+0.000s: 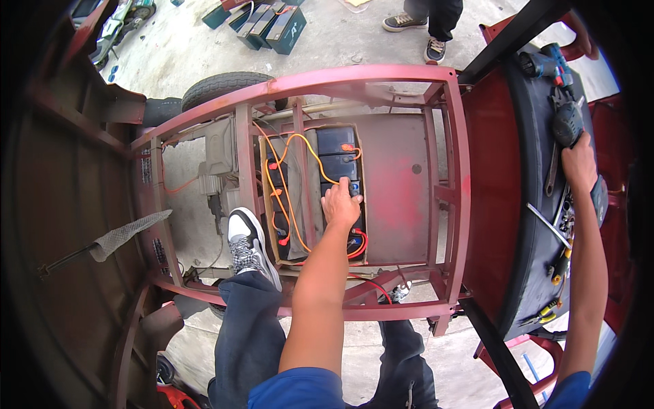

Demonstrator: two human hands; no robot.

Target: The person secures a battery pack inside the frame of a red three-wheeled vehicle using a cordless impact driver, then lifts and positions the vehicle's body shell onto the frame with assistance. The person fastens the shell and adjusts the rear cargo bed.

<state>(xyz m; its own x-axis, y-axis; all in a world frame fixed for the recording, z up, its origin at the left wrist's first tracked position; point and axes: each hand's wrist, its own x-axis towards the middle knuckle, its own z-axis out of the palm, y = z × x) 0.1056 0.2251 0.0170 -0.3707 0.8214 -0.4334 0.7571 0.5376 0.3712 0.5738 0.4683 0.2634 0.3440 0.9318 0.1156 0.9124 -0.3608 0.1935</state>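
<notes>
My left hand is over the battery compartment, its fingers closed around the end of an orange cable at a battery terminal. The fingers partly hide the joint. Beneath lie black batteries in two rows inside a box, with orange cables and red terminal covers on them. A looped red cable is at the near end. At the far right, my right hand grips the handle of a cordless power tool on a black padded seat.
A red metal frame surrounds the compartment, and my shoe rests inside it. Pliers, a wrench, a screwdriver and another power tool lie on the seat. Green batteries and another person's shoes are beyond.
</notes>
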